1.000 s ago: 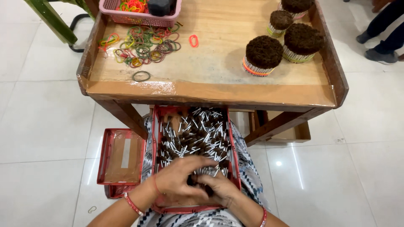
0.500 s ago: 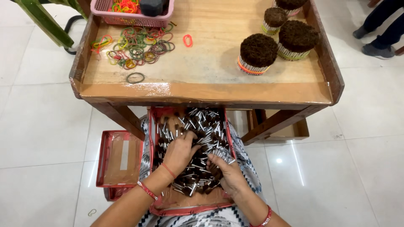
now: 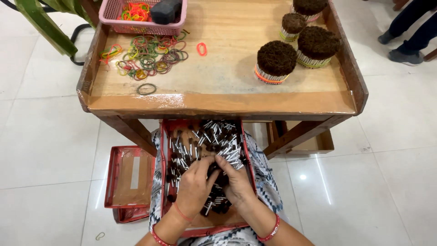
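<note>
A red tray rests on my lap, filled with several small silver-and-dark sticks. My left hand and my right hand are both down in the tray, fingers curled and gathering a clump of sticks between them. On the wooden table above, round bundles of sticks bound with rubber bands stand at the right. Loose coloured rubber bands lie scattered at the table's left.
A pink basket with rubber bands and a dark object sits at the table's back left. An empty red tray lid lies on the white tiled floor to my left. A cardboard box is under the table. Another person's feet stand at far right.
My hands moved up the tray from its near end toward the middle, raking sticks together. The view shifted down slightly.
</note>
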